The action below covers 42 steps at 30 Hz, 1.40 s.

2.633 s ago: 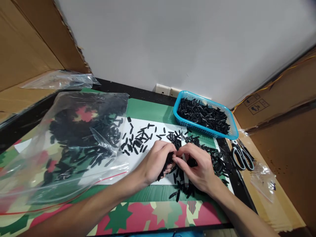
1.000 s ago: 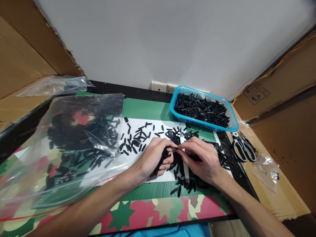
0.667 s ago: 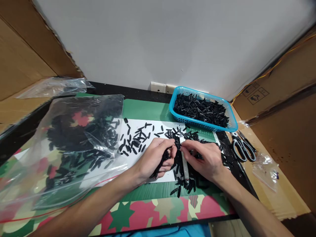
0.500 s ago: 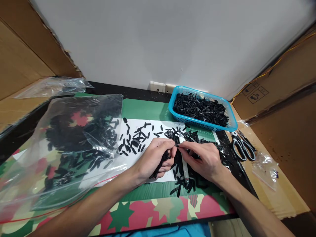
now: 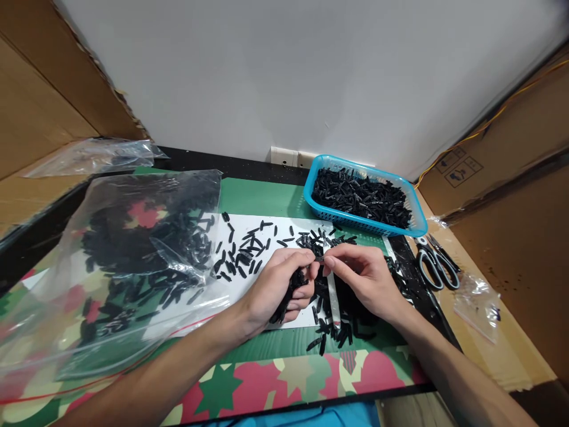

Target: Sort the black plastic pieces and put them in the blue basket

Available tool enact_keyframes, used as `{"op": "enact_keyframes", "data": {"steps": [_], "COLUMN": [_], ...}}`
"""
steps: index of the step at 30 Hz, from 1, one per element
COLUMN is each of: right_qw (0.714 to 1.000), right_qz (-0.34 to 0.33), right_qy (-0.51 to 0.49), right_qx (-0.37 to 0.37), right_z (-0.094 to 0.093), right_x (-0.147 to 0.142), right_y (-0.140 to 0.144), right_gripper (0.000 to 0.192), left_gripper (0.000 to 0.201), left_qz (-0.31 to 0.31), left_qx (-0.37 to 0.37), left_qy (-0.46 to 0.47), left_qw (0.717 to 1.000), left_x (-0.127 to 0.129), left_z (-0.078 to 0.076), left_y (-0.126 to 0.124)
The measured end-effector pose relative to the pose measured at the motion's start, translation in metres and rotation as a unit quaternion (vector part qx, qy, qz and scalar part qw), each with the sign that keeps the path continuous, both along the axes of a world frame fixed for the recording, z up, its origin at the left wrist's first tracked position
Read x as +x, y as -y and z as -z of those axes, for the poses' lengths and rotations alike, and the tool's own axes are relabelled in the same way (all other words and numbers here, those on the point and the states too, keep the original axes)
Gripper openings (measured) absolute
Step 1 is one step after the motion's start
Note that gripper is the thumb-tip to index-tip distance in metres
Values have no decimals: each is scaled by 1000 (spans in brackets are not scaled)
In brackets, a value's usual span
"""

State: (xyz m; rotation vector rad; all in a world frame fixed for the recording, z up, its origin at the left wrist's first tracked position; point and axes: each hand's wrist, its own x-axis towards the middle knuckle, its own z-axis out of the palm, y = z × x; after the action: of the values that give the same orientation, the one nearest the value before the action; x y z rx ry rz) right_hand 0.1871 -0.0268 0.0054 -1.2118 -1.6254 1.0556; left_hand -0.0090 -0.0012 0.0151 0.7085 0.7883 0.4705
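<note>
My left hand is curled around a bunch of small black plastic pieces over the white sheet. My right hand pinches one small black piece at its fingertips, right against the left thumb and forefinger. A white strip-like tool lies on the sheet under my right hand. Loose black pieces are scattered on the sheet, with a denser heap below my right hand.
A blue basket full of black pieces stands at the back right. A large clear bag holding black pieces covers the left. Scissors and a small clear bag lie at the right, cardboard on both sides.
My right hand lifted slightly off the heap and brought one black piece up to the left hand's fingertips. The left hand stayed put with its bunch.
</note>
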Motion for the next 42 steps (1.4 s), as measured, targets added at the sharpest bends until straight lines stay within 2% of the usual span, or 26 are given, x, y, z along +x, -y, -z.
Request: {"op": "enact_keyframes", "data": {"steps": [14, 23, 32, 35, 37, 39, 41, 42], "right_qw": [1000, 995, 998, 998, 995, 983, 952, 926], "right_qz": [18, 40, 19, 22, 31, 38, 59, 84], "right_qy": [5, 50, 39, 43, 63, 106, 174, 213], "right_qx": [12, 70, 36, 45, 77, 143, 245, 300], "right_z": [6, 5, 2, 3, 2, 1, 0, -1], "right_x": [1, 2, 1, -1, -3, -1, 9, 18], "right_y": [0, 2, 0, 2, 3, 2, -1, -5], "right_gripper": [15, 10, 19, 19, 16, 12, 11, 10], "left_gripper": [28, 30, 27, 27, 27, 27, 28, 28], "left_qz": [3, 1, -1, 3, 9, 14, 15, 15], "left_qx": [26, 24, 24, 31, 29, 20, 2, -9], "left_qy": [-11, -18, -4, -1, -2, -3, -2, -2], "left_qw": [1000, 1000, 1000, 1000, 1000, 1000, 1000, 1000], "left_x": [-1, 0, 0, -1, -2, -2, -3, -3], "left_z": [2, 0, 2, 3, 3, 2, 1, 1], "left_y": [-1, 0, -1, 0, 0, 0, 0, 0]}}
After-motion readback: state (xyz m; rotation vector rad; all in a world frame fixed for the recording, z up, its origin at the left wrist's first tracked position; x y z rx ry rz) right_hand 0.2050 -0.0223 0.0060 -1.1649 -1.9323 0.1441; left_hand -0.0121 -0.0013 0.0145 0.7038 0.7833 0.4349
